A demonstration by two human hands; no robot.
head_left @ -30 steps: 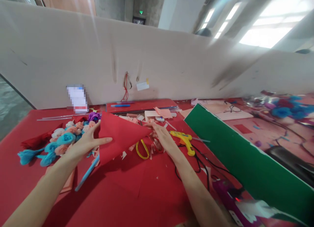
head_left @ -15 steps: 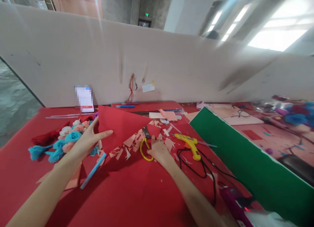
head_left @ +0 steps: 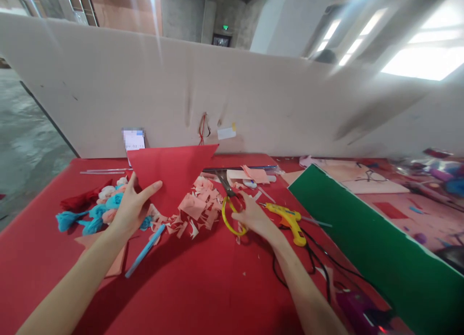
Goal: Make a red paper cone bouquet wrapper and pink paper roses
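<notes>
Paper [head_left: 170, 173], red, stands up at nine o'clock in the head view, read as a dial with twelve at the top. Its broad end is to the left, and a narrow point aims toward one o'clock. The left hand [head_left: 136, 202] pinches the left edge, thumb on the front face and fingers mostly hidden behind. The right hand [head_left: 255, 216] grasps the yellow handles of the scissors [head_left: 231, 194], which sit just below centre, at six o'clock, blades aimed toward eleven and apart from the paper. I cannot tell whether they are off the table [head_left: 203, 282].

Scraps [head_left: 203, 202] lie at about seven, flowers [head_left: 116, 199] between eight and nine behind the left hand, and the glue gun [head_left: 290, 214] at four, near the right hand.

The paper should be light and fairly stiff, holding flat from one edge, but likely to crease or tear if squeezed hard; a loose pinch at the broad end, thumb flat, would suit it. The scissors should be rigid and heavier, best taken by the loops, away from the blades.

Half a second ago the paper's point hung lower, close by the blades; now it is tipped up and away, baring more scraps. The right hand, then bent over the loops with its fingers forward, now wraps the handles.
</notes>
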